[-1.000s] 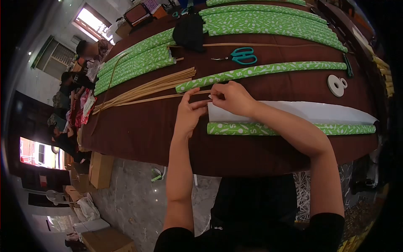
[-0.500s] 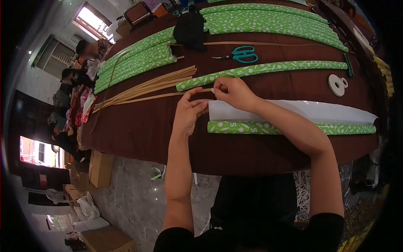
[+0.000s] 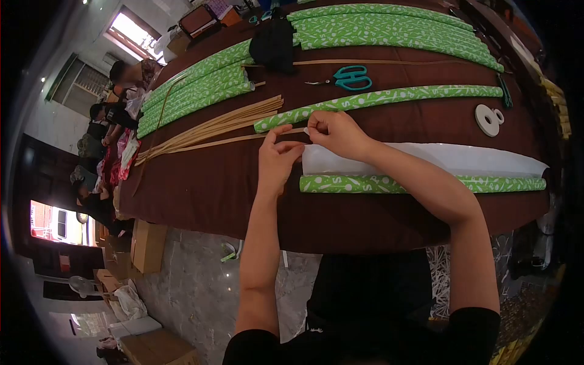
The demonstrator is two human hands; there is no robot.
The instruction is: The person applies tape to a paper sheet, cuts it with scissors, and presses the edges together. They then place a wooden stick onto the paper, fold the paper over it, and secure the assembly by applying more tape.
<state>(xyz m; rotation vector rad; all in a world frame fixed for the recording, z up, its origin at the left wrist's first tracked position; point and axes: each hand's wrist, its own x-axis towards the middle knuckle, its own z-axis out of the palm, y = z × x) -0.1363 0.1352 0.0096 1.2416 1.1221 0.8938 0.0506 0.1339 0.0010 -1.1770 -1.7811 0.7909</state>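
In front of me a green sheet with white kitchen-utensil patterns (image 3: 340, 184) lies part rolled, its white underside (image 3: 413, 153) turned up along the far side. My left hand (image 3: 278, 161) is at the sheet's far left corner, thumb and a finger closed on it, index finger raised. Just above that corner, my right hand (image 3: 334, 131) pinches a small white piece (image 3: 306, 131), which looks like tape or its backing. The right fingers partly hide it. Beyond both hands lies a rolled green length (image 3: 389, 98).
Thin tan strips (image 3: 213, 126) lie left of the roll. Teal-handled scissors (image 3: 353, 78), white tape rolls (image 3: 486, 120), a black cloth (image 3: 272, 45) and more green rolls (image 3: 389, 30) rest on the brown-covered table (image 3: 201, 188). People (image 3: 103, 121) sit at the left; cardboard boxes (image 3: 148, 246) stand below.
My hands stay almost in place; the left hand shifts slightly at the sheet's corner. The whole view moves a little.
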